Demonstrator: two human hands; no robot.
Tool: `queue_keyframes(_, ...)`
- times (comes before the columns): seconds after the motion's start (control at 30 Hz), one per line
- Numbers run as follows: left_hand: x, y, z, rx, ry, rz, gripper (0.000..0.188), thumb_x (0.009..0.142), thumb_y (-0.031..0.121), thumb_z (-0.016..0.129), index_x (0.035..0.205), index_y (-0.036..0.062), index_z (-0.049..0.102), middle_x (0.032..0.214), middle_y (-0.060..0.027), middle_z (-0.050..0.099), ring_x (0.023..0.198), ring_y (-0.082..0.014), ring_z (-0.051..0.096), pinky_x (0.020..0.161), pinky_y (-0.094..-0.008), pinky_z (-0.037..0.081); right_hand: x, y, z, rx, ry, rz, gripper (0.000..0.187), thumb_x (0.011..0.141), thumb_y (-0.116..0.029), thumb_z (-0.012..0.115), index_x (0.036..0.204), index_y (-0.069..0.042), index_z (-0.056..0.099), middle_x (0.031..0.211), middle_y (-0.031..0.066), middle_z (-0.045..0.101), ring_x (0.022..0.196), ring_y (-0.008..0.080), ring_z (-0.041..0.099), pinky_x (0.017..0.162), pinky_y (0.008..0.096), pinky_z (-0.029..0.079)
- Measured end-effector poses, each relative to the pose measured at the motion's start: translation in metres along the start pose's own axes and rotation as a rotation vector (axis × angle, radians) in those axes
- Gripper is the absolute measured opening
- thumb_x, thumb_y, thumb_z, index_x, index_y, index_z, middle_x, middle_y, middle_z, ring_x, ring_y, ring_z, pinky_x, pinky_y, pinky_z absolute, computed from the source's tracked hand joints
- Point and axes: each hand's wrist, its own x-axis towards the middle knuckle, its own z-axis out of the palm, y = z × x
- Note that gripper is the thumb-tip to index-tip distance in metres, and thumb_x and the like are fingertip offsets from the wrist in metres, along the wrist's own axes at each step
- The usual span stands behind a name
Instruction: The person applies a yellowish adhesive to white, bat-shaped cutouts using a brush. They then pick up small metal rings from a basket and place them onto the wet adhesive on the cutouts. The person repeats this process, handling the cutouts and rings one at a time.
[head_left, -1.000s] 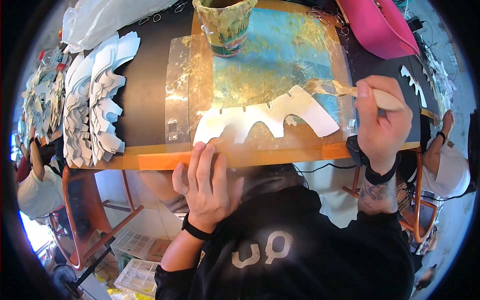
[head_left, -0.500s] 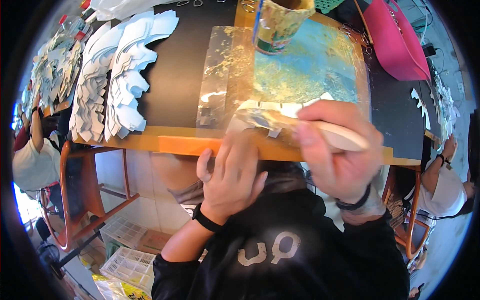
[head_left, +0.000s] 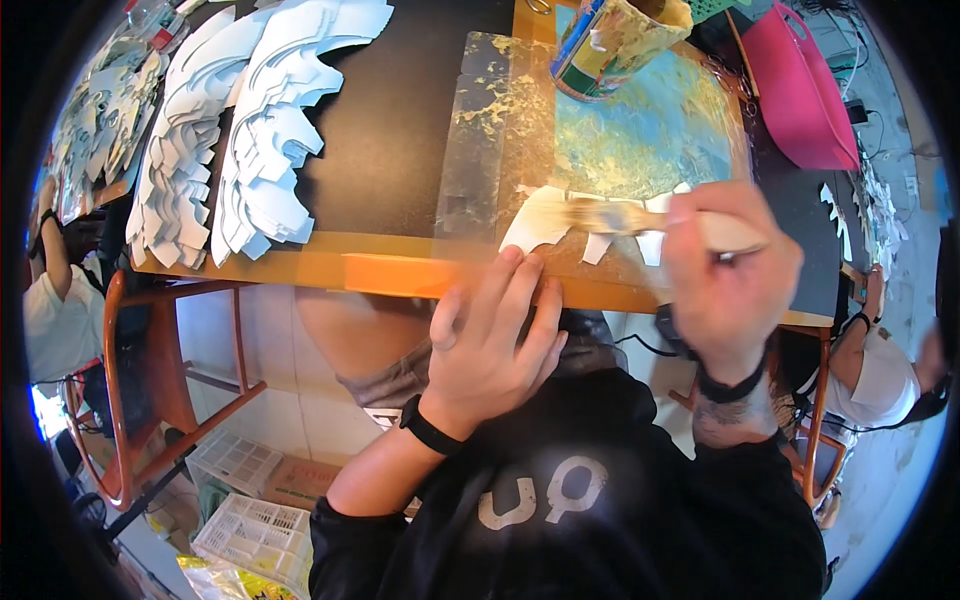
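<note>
My right hand (head_left: pixel 730 275) is closed around the pale handle of a flat brush (head_left: pixel 735 232). The brush's bristles, smeared by motion, lie over a white, scallop-edged cut piece (head_left: pixel 533 220) near the table's front edge. My left hand (head_left: pixel 490 335) has its fingers stretched out and spread, with the fingertips at the near left end of that piece. Under the piece lies a clear sheet (head_left: pixel 478 130) with yellowish smears. A coated can (head_left: pixel 612 62), crusted yellow around the rim, stands tilted in view beyond the brush.
Two overlapping stacks of white cut pieces (head_left: pixel 270 150) lie at the left. An orange strip (head_left: pixel 400 274) runs along the table's front edge. A pink basket (head_left: pixel 800 90) stands at the far right. A person (head_left: pixel 65 320) sits at left, another person (head_left: pixel 875 375) at right.
The brush has moved rightward along the white piece. My left fingers have shifted to the piece's near left end. The whole view has shifted, so the table items appear further right.
</note>
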Motion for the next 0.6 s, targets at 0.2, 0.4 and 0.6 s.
queue_keyframes(0.2, 0.003, 0.003, 0.004, 0.007, 0.016, 0.000, 0.047, 0.087, 0.033, 0.070, 0.127, 0.0084, 0.066, 0.142, -0.0158, 0.058, 0.135, -0.0304, 0.055, 0.110, -0.0460, 0.025, -0.006, 0.008, -0.009, 0.019, 0.188, -0.045, 0.005, 0.089, -0.003, 0.071, 0.088, 0.001, 0.068, 0.077, 0.0098, 0.070, 0.068, 0.0134, 0.067, 0.061, 0.0286, 0.052)
queue_keyframes(0.4, 0.002, 0.002, 0.000, 0.017, -0.022, -0.009, 0.047, 0.085, 0.031, 0.072, 0.125, 0.0068, 0.067, 0.141, -0.0161, 0.057, 0.134, -0.0315, 0.054, 0.108, -0.0464, 0.027, -0.004, 0.033, -0.021, -0.093, 0.072, -0.043, 0.007, 0.090, -0.006, 0.073, 0.092, -0.002, 0.068, 0.076, 0.0112, 0.069, 0.068, 0.0157, 0.069, 0.062, 0.0287, 0.054)
queue_keyframes(0.6, 0.007, 0.009, 0.004, 0.041, -0.006, -0.028, 0.047, 0.082, 0.027, 0.074, 0.123, 0.0053, 0.066, 0.138, -0.0178, 0.058, 0.134, -0.0362, 0.053, 0.107, -0.0466, 0.027, -0.017, 0.032, -0.026, 0.001, 0.149, -0.138, 0.008, 0.091, -0.007, 0.071, 0.088, -0.001, 0.066, 0.079, 0.0094, 0.069, 0.073, 0.0113, 0.068, 0.065, 0.0297, 0.053)
